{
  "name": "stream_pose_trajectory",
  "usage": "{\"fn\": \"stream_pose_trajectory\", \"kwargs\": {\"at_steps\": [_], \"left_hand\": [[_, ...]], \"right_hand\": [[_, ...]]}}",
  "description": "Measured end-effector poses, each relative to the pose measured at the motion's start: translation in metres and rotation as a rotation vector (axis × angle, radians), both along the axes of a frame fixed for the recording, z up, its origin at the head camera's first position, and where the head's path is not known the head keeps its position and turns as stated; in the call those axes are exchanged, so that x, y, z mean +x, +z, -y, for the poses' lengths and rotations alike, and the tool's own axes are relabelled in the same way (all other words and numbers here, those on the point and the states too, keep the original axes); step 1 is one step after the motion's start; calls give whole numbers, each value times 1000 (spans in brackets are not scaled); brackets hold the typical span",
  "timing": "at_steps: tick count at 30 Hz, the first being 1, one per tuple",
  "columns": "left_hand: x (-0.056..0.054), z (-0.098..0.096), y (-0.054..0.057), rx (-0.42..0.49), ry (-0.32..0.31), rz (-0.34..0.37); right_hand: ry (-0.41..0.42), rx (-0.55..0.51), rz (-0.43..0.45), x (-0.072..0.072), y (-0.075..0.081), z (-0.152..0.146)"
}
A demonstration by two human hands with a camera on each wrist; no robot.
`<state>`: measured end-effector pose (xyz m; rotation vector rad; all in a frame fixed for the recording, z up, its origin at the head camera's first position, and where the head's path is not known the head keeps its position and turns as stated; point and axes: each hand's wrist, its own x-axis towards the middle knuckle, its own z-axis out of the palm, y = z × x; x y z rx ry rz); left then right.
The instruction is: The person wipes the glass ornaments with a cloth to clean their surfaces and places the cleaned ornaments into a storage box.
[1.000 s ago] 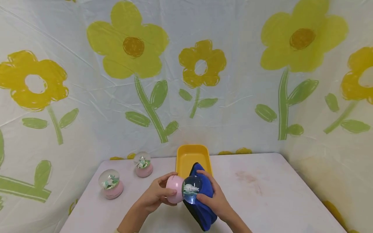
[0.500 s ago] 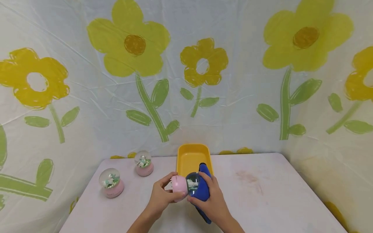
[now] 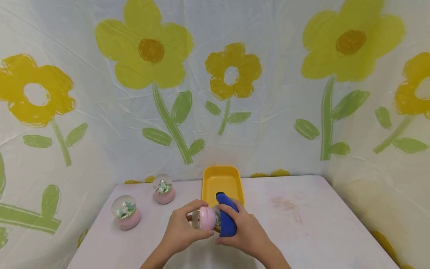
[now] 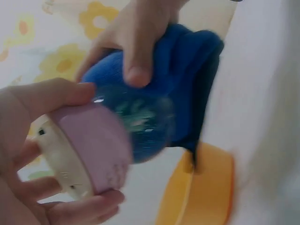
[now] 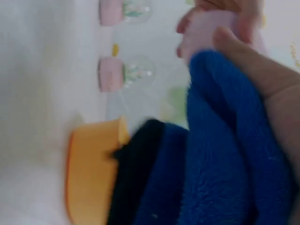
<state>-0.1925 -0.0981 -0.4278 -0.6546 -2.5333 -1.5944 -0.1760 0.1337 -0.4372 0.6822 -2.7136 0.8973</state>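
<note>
My left hand (image 3: 183, 226) grips the pink base of a snow globe (image 3: 207, 218), fingers and thumb curled round it. The globe lies on its side, its underside facing left and its clear dome (image 4: 145, 119) facing right. My right hand (image 3: 246, 228) holds a folded blue cloth (image 3: 229, 220) with a dark edge against the dome. In the left wrist view the right thumb presses the cloth close to the glass. Much of the dome is hidden by the cloth in the head view. Both hands are in front of a yellow tray (image 3: 205, 186).
Two more snow globes with pink bases stand upright at the table's left, the nearer globe (image 3: 127, 213) and the farther globe (image 3: 164, 189). A flower-printed sheet (image 3: 268, 130) hangs behind the white table (image 3: 302, 216).
The cloth has moved from behind the dome to wrap over its right side, covering more of it. The base has turned so its underside faces left. The upright globes stay put.
</note>
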Motion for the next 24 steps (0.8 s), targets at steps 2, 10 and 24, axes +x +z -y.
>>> {"fn": "stream_pose_trajectory", "kwargs": {"at_steps": [2,10,24], "left_hand": [[1,4,5,-28,-46,36],[-7,14,2,254,-256,422],[-18,2,-36,642,-138,634]], "right_hand": [[63,-46,63,0,2,-4],[180,-464,424,-1,-10,-17],[-118,-687,205,3,-31,8]]}}
